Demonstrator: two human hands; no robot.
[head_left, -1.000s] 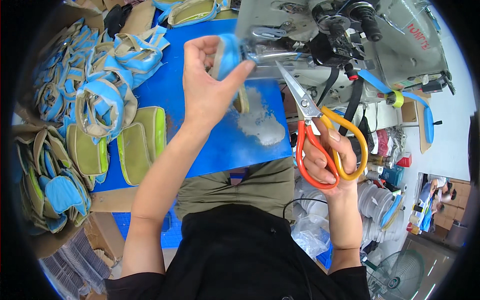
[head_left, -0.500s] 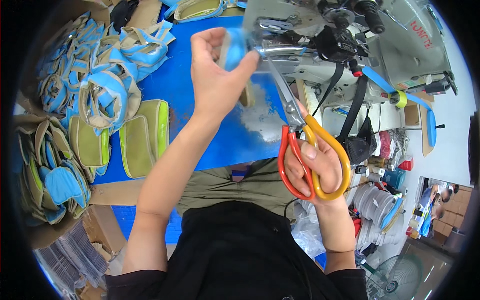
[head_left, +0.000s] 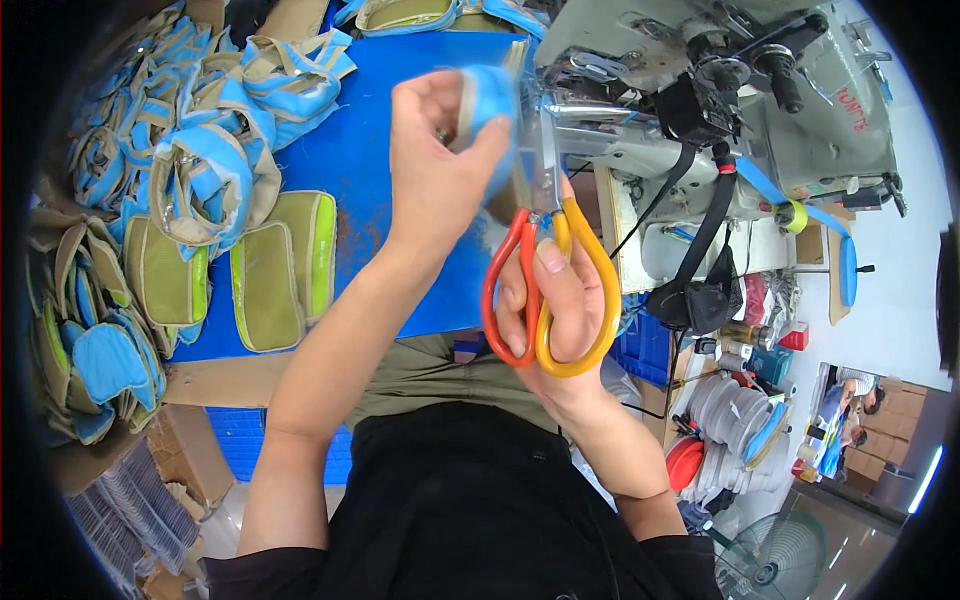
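Note:
My left hand [head_left: 435,165] grips a blurred blue-and-beige fabric piece [head_left: 485,95] above the blue tabletop [head_left: 380,300]. My right hand [head_left: 555,300] holds large scissors [head_left: 604,320] with red and yellow handles; their blades point upward just right of the fabric piece, close to it, and look nearly closed. Whether the blades touch the fabric is unclear through the blur. Behind them stands a sewing machine [head_left: 820,110]. To the left lie olive pouches with lime edging [head_left: 262,290] and a heap of blue-and-beige sewn strips [head_left: 200,170].
A cardboard box of fabric panels [head_left: 100,370] sits at left, above stacked grey items [head_left: 140,510]. At right are straps [head_left: 700,250], tape rolls [head_left: 740,420], a fan [head_left: 770,555] and, in the distance, a person [head_left: 865,390]. More pouches [head_left: 410,15] lie at the back.
My right hand has moved left, turning the scissors from tilted to nearly upright beside the fabric piece. My left hand has shifted slightly right, still gripping the blue piece.

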